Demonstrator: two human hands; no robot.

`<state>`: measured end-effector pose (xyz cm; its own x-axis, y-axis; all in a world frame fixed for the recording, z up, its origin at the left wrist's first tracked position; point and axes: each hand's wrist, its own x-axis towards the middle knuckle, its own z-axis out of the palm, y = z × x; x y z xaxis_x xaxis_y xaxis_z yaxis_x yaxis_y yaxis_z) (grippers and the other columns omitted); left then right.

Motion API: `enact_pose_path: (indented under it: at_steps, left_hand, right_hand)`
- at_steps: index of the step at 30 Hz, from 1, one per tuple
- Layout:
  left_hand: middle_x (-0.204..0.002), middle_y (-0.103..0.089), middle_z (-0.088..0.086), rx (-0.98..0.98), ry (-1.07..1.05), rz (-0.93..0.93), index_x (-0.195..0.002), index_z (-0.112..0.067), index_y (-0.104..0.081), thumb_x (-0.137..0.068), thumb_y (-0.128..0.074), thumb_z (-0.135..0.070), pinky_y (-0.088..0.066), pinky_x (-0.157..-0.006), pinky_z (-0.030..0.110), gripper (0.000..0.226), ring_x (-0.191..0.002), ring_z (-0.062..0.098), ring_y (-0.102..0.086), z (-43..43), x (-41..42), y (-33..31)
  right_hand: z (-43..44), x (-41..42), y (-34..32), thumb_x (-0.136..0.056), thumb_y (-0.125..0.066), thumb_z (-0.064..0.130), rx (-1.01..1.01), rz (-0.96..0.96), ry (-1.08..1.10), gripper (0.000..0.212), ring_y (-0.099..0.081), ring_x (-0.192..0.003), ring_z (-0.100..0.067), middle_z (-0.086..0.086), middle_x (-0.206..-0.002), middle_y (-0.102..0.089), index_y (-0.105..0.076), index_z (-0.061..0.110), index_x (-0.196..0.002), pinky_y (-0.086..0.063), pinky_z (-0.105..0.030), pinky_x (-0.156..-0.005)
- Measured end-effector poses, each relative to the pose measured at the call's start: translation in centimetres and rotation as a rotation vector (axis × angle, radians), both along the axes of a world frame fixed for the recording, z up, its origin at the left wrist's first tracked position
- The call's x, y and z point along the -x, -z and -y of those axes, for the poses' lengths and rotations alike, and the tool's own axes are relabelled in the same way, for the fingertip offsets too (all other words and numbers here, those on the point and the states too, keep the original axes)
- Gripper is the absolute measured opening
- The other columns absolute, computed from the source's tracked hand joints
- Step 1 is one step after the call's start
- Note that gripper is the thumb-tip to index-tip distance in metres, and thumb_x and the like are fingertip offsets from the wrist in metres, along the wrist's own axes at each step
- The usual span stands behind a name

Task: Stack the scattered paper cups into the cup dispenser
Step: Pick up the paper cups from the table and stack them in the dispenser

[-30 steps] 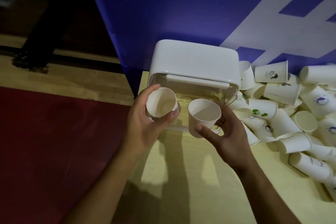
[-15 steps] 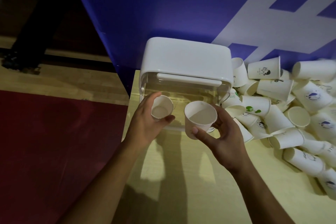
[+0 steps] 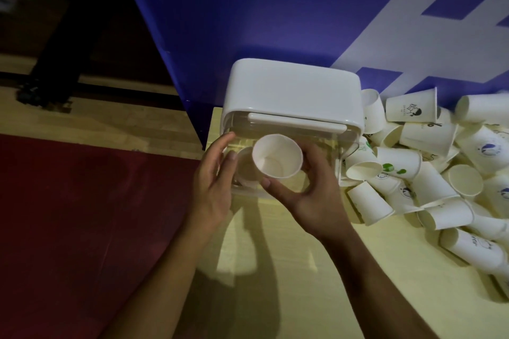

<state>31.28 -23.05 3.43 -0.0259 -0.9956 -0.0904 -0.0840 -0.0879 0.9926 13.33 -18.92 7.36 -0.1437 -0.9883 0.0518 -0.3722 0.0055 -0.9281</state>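
A cup dispenser [image 3: 292, 91] with a white lid and a clear body stands on the pale yellow table [image 3: 275, 283] against a blue panel. My left hand [image 3: 212, 190] holds a white paper cup [image 3: 245, 168] low at the dispenser's front left, with the thumb on its rim. That cup is partly hidden behind a second paper cup [image 3: 276, 155]. My right hand [image 3: 305, 195] grips this second cup, mouth up, just in front of the clear body. Scattered paper cups [image 3: 413, 173] lie in a heap to the right of the dispenser.
The blue and white panel [image 3: 248, 14] rises right behind the dispenser. The table's left edge runs beside my left wrist, with red floor [image 3: 82, 215] and wooden boards [image 3: 110, 124] beyond. The cup heap fills the table's right side up to the frame edge.
My left hand has lowered its cup toward the dispenser's front. My right hand has shifted its cup left, so it now overlaps the left one.
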Motion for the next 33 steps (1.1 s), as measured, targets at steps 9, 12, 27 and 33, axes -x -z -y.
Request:
enact_pose_path:
  at_steps: [9, 12, 27, 33]
  left_hand:
    - [-0.139, -0.066, -0.004, 0.036, 0.022, -0.020, -0.136, -0.017, -0.064, -0.105, -0.043, -0.031, -0.043, -0.104, 0.015, 0.040, -0.132, 0.005, -0.057, 0.5, 0.6, 0.3]
    - [-0.139, -0.065, -0.010, 0.014, 0.056, 0.032, -0.137, -0.023, -0.063, -0.105, -0.041, -0.030, -0.042, -0.105, 0.015, 0.040, -0.132, 0.001, -0.056, 0.8, 0.7, 1.0]
    - [-0.149, -0.058, -0.007, -0.181, 0.093, 0.187, -0.151, -0.040, -0.051, -0.110, -0.047, -0.037, -0.051, -0.109, 0.046, 0.042, -0.127, 0.023, -0.064, 0.8, 0.6, 4.3]
    - [-0.147, -0.059, -0.010, -0.174, 0.101, 0.186, -0.149, -0.037, -0.054, -0.108, -0.050, -0.040, -0.052, -0.105, 0.030, 0.042, -0.130, 0.018, -0.061, 0.8, 0.6, 3.9]
  right_hand:
    - [1.4, -2.3, 2.4, -0.076, -0.093, 0.032, 0.018, -0.020, -0.025, 0.062, -0.062, -0.116, -0.005, 0.020, -0.121, -0.067, -0.062, 0.021, -0.129, -0.044, -0.012, -0.092]
    - [1.5, -2.2, 3.1, -0.076, -0.092, 0.036, -0.015, -0.041, -0.018, 0.064, -0.060, -0.116, 0.002, 0.024, -0.122, -0.065, -0.062, 0.024, -0.131, -0.041, -0.008, -0.092]
    - [2.1, -1.7, 5.9, -0.084, -0.073, 0.067, -0.249, -0.316, -0.086, 0.089, -0.051, -0.138, -0.014, 0.006, -0.152, -0.055, -0.041, 0.025, -0.156, -0.044, -0.029, -0.107]
    - [1.9, -1.5, 5.8, -0.083, -0.073, 0.068, -0.270, -0.312, -0.076, 0.095, -0.048, -0.142, -0.017, 0.004, -0.156, -0.051, -0.036, 0.025, -0.159, -0.042, -0.030, -0.109]
